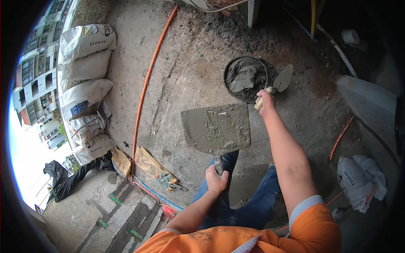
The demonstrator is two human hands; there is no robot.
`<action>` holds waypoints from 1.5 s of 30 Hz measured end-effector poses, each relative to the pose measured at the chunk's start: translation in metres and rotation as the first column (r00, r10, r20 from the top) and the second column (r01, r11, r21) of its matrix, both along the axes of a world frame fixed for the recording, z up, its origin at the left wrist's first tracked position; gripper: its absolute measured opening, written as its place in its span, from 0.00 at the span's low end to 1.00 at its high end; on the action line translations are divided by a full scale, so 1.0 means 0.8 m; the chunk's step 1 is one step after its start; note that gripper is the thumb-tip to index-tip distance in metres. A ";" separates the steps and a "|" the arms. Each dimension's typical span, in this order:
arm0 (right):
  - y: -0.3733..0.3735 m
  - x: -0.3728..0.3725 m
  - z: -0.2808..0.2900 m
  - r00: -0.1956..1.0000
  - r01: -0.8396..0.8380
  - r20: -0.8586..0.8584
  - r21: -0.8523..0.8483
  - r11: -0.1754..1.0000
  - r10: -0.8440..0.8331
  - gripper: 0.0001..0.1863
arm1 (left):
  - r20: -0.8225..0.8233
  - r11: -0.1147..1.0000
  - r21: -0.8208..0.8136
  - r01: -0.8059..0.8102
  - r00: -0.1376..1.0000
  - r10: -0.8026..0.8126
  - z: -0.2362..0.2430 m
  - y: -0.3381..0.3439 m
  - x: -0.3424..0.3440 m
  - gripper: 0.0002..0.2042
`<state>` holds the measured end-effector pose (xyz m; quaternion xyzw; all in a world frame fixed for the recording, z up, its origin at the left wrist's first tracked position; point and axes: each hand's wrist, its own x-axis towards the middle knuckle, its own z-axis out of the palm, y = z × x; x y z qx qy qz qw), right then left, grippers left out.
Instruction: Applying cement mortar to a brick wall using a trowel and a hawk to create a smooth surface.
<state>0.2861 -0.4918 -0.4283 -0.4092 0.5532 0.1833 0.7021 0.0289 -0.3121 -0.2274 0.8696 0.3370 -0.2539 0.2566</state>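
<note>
My left hand (216, 180) is closed round the handle of a wide, flat shovel (217, 128). Its grey blade is smeared with wet mortar and lies in front of my knees. In my right hand (266, 102) is a pointing trowel (283, 78), gripped by its pale handle, with the leaf-shaped blade turned up and to the right. Just left of that blade stands a round black bucket (226, 80) holding wet grey mortar (247, 78). A thin wire handle arches over the bucket's right side, near my right hand.
An orange hose (148, 80) runs along the dusty floor on the left. White sacks (86, 63) are stacked by the open edge at far left. Flattened brown paper sacks (152, 166) lie left of my legs. More white bags (356, 181) sit at right, below a grey slab (371, 105).
</note>
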 end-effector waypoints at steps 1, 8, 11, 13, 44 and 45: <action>0.009 0.000 -0.004 0.999 -0.029 0.015 0.018 0.999 0.028 0.10 | 0.017 1.000 -0.017 0.007 1.000 -0.007 0.000 0.007 0.007 0.15; -0.026 -0.038 0.023 0.999 -0.045 -0.019 -0.307 0.951 0.041 0.18 | -0.090 0.994 -0.097 -0.054 0.995 0.045 -0.001 0.041 0.029 0.15; -0.018 -0.169 0.097 0.959 -0.249 -0.217 -0.327 0.912 0.184 0.15 | -0.027 0.999 -0.022 -0.033 0.999 0.032 -0.001 0.042 0.021 0.18; -0.014 -0.271 0.174 0.880 -0.423 -0.321 -0.198 0.884 0.349 0.11 | -0.050 0.997 -0.055 -0.062 0.997 0.059 0.000 0.041 0.021 0.19; 0.366 -0.364 0.513 0.601 -0.727 -0.230 0.241 0.643 0.765 0.12 | -0.423 0.765 -0.622 0.169 0.749 -0.510 0.235 0.516 0.121 0.18; 0.376 -0.347 0.512 0.606 -0.720 -0.235 0.245 0.649 0.760 0.12 | -0.468 0.784 -0.617 -0.068 0.832 -0.297 0.231 0.532 0.135 0.17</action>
